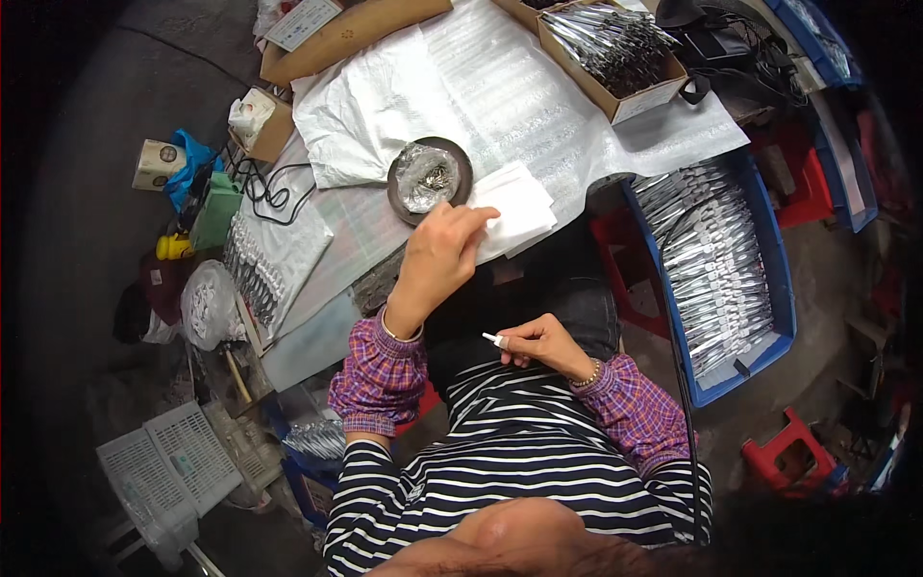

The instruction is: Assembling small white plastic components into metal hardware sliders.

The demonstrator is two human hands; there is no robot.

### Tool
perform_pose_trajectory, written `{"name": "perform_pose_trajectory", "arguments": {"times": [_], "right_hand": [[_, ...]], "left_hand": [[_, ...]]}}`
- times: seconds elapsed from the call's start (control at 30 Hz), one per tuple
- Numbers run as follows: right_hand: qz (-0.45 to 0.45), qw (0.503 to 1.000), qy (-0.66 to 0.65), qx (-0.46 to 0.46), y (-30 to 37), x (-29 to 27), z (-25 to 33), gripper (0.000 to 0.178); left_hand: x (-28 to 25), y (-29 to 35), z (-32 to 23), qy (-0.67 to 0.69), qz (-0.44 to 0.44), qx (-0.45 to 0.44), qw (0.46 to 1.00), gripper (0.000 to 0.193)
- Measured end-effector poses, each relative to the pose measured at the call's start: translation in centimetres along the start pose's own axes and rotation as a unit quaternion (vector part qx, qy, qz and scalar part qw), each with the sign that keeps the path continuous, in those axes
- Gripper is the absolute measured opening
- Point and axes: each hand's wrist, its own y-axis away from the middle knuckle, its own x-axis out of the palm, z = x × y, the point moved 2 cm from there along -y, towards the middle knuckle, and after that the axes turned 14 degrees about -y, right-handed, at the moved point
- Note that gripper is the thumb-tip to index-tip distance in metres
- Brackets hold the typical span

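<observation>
My left hand [444, 252] is raised at the near edge of the table, just in front of a dark round bowl [460, 157]. Its index finger stretches to the right over white paper sheets [524, 213], and I see nothing held in it. Inside the bowl, clear plastic [415, 181] lines a pile of small metal parts [439, 180]. Lower, above my lap, my right hand [546, 344] is closed around a slim white piece [493, 339], whose tip sticks out to the left. The rest of that piece is hidden by the fingers.
A cardboard box [620, 101] of slender metal parts stands at the table's far right. To my right is a blue crate [790, 322] full of shiny metal pieces, near a red stool [790, 452]. Bagged metal parts [252, 274] and a black cable [279, 200] lie at left.
</observation>
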Motion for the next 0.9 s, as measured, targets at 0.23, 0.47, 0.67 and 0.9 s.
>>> {"name": "perform_pose_trajectory", "arguments": {"times": [0.23,0.47,0.67,0.9], "right_hand": [[-0.024,0.999,-0.012,-0.035,0.3,0.3,0.9,0.026],[-0.083,0.995,-0.04,-0.038,0.9,0.5,2.5,0.025],[-0.069,0.996,-0.041,-0.037,0.9,1.0,2.6,0.025],[-0.063,0.997,-0.04,-0.006,0.8,1.3,2.6,0.022]], "left_hand": [[-0.6,2.7,-1.3,0.173,0.036,-0.044,0.983,0.018],[-0.6,5.8,-1.5,0.246,0.096,-0.075,0.962,0.024],[1.8,8.3,-1.3,0.324,0.139,-0.146,0.924,0.021],[3.4,10.0,-1.9,0.376,0.111,-0.16,0.906,0.012]]}}
